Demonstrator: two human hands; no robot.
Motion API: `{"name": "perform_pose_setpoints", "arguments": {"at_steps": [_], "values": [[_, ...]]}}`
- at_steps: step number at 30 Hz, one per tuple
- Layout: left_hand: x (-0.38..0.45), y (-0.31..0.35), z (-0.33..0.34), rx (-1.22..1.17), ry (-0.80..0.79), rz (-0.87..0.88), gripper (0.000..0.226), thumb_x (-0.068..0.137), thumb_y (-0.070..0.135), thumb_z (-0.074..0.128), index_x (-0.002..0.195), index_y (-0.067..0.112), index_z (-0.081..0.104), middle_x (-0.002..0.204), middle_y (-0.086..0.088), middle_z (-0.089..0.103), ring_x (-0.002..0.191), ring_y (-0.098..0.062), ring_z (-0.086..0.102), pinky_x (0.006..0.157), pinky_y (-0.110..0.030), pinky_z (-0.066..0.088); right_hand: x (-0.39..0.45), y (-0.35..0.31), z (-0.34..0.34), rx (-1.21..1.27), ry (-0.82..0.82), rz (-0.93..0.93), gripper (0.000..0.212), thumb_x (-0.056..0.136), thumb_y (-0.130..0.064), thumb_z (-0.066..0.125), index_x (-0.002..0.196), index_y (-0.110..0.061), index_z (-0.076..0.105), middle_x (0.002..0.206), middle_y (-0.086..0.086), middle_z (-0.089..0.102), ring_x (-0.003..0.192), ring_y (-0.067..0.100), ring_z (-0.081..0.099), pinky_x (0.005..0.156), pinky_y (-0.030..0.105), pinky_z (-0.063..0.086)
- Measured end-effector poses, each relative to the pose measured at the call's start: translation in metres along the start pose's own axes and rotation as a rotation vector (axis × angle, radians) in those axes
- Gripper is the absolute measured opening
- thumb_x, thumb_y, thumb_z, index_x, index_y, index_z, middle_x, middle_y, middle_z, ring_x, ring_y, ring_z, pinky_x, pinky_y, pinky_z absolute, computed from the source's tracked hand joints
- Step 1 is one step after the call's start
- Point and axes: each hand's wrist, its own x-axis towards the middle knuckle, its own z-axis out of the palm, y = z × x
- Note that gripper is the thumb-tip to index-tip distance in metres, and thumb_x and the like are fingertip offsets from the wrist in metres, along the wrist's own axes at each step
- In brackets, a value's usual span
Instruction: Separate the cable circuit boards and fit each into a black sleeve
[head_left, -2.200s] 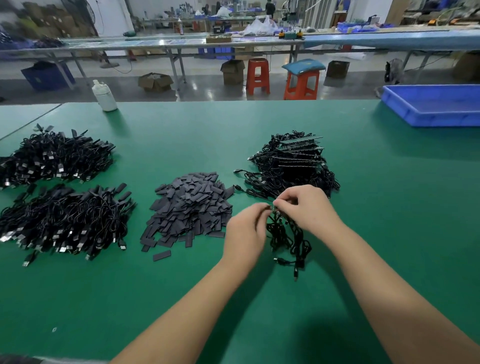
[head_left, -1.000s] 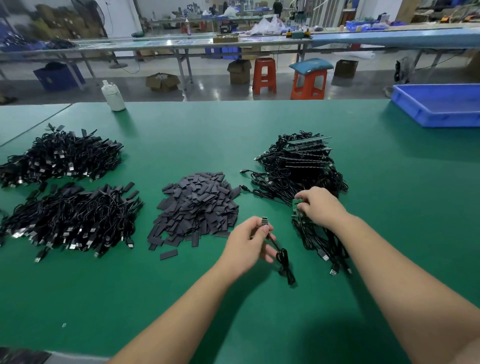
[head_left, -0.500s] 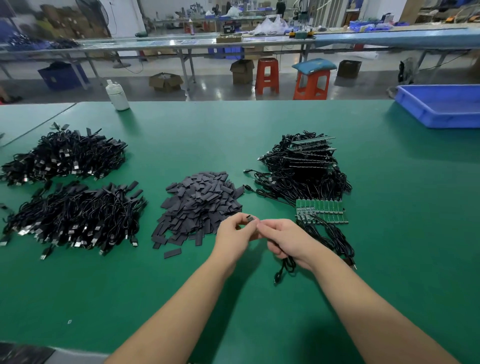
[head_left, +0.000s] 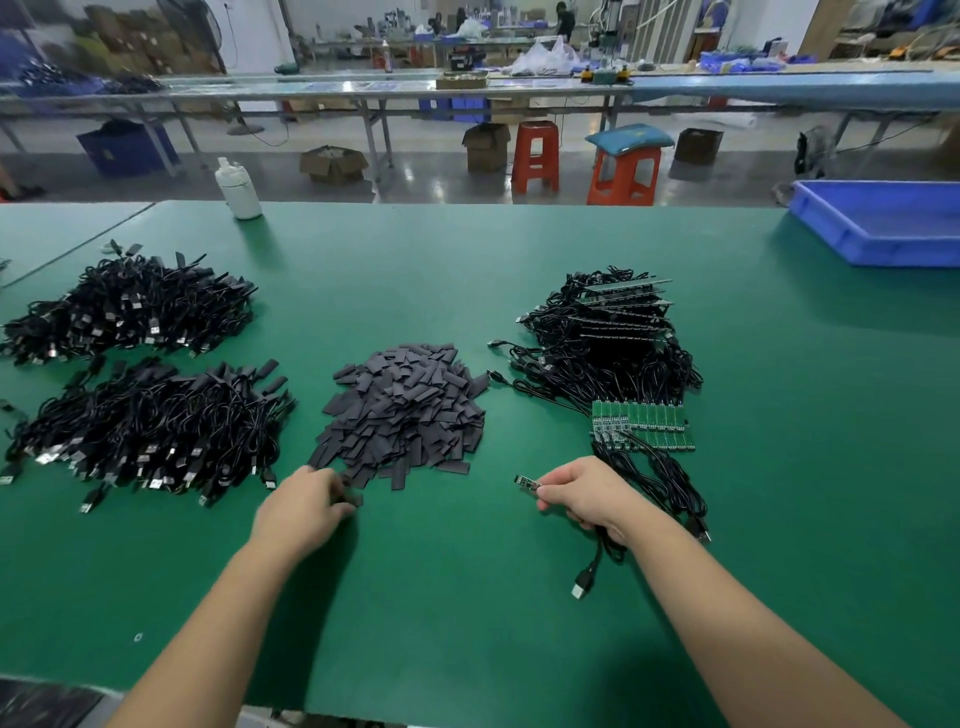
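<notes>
A small circuit board with its cable was pinched in the right hand, near the panel of joined boards. At the left, a black sleeve was gripped by the left hand at the sleeve pile's near edge.

The hands have parted since half a second ago, when they met over one small board. The left hand has moved to the near edge of the sleeve pile, fingers on a black sleeve. The right hand alone now holds the single circuit board, right of that pile, its cable dangling.
</notes>
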Motion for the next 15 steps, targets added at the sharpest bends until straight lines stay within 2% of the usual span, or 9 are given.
{"name": "perform_pose_setpoints", "arguments": {"at_steps": [3,8,12,14,15], "values": [[0.003,-0.015,0.004,-0.081,-0.015,-0.036,0.019,0.084,0.039,0.074,0.092,0.029,0.06,0.102,0.0,0.057,0.085,-0.016,0.059,0.081,-0.035,0.052,0.001,0.002,0.007,0.022,-0.03,-0.028,0.009,0.092,-0.018,0.065,0.095,-0.015,0.074,0.081,-0.001,0.076,0.044,0.006,0.041,0.041,0.02,0.034],[0.005,-0.012,0.001,-0.169,-0.03,-0.049,0.018,0.084,0.03,0.076,0.083,0.023,0.059,0.094,0.0,0.063,0.079,-0.014,0.059,0.074,-0.032,0.051,0.002,0.006,0.015,0.133,-0.088,-0.046,0.02,0.091,-0.011,0.067,0.11,-0.015,0.068,0.091,-0.001,0.078,0.046,0.006,0.046,0.041,0.019,0.038],[-0.008,0.013,0.003,-0.317,-0.142,0.147,0.014,0.087,0.024,0.073,0.088,0.029,0.059,0.084,0.007,0.067,0.071,-0.007,0.064,0.061,-0.021,0.046,0.002,0.011,0.019,0.196,-0.111,-0.029,0.022,0.092,-0.009,0.065,0.112,-0.018,0.068,0.09,0.001,0.077,0.048,0.006,0.044,0.043,0.02,0.039],[-0.018,0.033,0.006,-0.401,-0.198,0.253,0.019,0.092,0.021,0.067,0.099,0.038,0.064,0.09,0.012,0.068,0.073,-0.002,0.063,0.068,-0.018,0.047,0.003,0.013,0.02,0.201,-0.116,-0.031,0.019,0.091,-0.009,0.065,0.107,-0.019,0.071,0.089,0.0,0.077,0.048,0.005,0.045,0.044,0.02,0.039],[-0.02,0.043,0.01,-0.421,-0.203,0.293,0.024,0.094,0.019,0.062,0.105,0.04,0.067,0.097,0.015,0.067,0.081,0.0,0.062,0.076,-0.018,0.048,0.004,0.014,0.02,0.197,-0.121,-0.032,0.018,0.091,-0.009,0.066,0.104,-0.02,0.072,0.088,0.0,0.077,0.048,0.005,0.046,0.045,0.02,0.039]]}}
